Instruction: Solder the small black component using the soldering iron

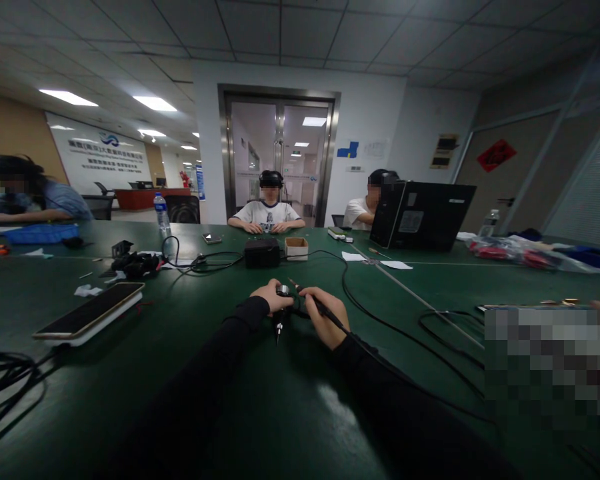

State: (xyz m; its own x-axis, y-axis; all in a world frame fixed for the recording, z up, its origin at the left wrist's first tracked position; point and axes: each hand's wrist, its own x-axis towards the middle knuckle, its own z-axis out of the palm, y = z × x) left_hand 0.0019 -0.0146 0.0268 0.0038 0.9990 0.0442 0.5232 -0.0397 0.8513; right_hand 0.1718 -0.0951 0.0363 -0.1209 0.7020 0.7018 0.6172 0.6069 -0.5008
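Near the middle of the green table (205, 400), my left hand (269, 297) is closed around a small black device with a round silver part (283, 291) on top. A pointed metal tip (279, 331) sticks out below that hand toward me; whether it belongs to the device I cannot tell. My right hand (329, 317) grips a slim soldering iron (325, 309) like a pen, its cord trailing back over my right wrist. The iron's tip lies just beside the silver part; contact between them is too small to make out.
Ahead stand a black box (262, 253) and a small open carton (297, 250). Cables (380, 319) loop to the right. A phone (93, 310) lies on a white base at left. A person (267, 215) sits opposite; a computer case (423, 217) stands at right.
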